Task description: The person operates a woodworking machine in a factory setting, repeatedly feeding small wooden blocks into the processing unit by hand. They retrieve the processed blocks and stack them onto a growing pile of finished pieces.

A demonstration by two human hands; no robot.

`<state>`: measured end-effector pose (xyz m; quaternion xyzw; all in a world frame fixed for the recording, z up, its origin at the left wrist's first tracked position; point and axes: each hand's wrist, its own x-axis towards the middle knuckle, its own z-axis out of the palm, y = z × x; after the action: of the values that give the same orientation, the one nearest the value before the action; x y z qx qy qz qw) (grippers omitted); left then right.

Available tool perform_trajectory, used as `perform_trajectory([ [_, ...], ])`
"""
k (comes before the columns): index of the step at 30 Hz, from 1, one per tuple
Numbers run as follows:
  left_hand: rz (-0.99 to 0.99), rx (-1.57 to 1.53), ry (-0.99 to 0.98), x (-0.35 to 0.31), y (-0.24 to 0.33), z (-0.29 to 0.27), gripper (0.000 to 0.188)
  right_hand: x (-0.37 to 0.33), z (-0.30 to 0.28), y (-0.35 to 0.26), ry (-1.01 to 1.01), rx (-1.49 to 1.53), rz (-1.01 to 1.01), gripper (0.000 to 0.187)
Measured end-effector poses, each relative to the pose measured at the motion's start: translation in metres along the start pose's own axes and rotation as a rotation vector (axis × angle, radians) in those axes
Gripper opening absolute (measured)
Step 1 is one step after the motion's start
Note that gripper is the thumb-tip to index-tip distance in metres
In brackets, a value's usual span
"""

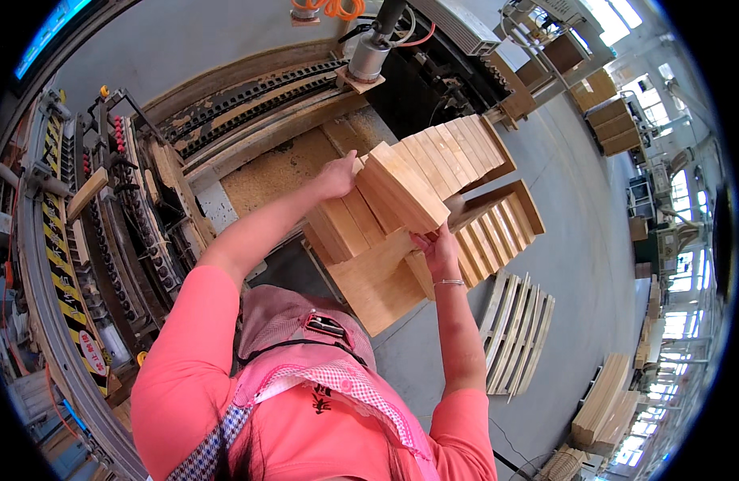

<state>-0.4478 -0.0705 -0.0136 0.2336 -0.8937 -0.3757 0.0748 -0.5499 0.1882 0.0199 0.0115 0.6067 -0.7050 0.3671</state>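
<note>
Both my hands hold a block of light wooden boards (404, 189) pressed together, tilted above rows of similar boards. My left hand (337, 175) grips its far left end, with some fingers hidden behind the wood. At the near right end, my right hand (440, 252) closes round the lower corner from below. Under and behind the block, a row of boards (453, 152) stands side by side, and more boards (347, 224) lie beneath my left wrist. To the right of my right hand is another row of spaced boards (495, 239). A bare plywood sheet (381, 284) lies below them.
A machine with chains and rollers (117, 232) runs along my left, edged with black-and-yellow striped tape (60, 272). A silver cylinder (369, 58) hangs at the far side. Slatted wood (518, 333) lies on the grey floor at right, with stacked boards (602, 401) farther off.
</note>
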Motion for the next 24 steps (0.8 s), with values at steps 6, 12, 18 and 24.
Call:
perform_trajectory([
  [6,0.033,-0.291,0.409,-0.009,-0.016,0.001,0.06,0.003,-0.003,0.001,-0.021,-0.021,0.027,0.055],
  [12,-0.331,-0.942,0.632,-0.084,-0.04,0.077,0.067,0.002,0.001,0.001,-0.026,0.008,0.01,0.056],
  [18,-0.422,-0.794,0.768,-0.077,0.021,0.099,0.062,0.006,-0.007,0.005,0.011,0.015,0.02,0.058],
  [24,-0.515,-0.589,0.763,-0.076,0.008,0.102,0.065,0.006,-0.005,0.005,0.07,0.092,0.035,0.058],
])
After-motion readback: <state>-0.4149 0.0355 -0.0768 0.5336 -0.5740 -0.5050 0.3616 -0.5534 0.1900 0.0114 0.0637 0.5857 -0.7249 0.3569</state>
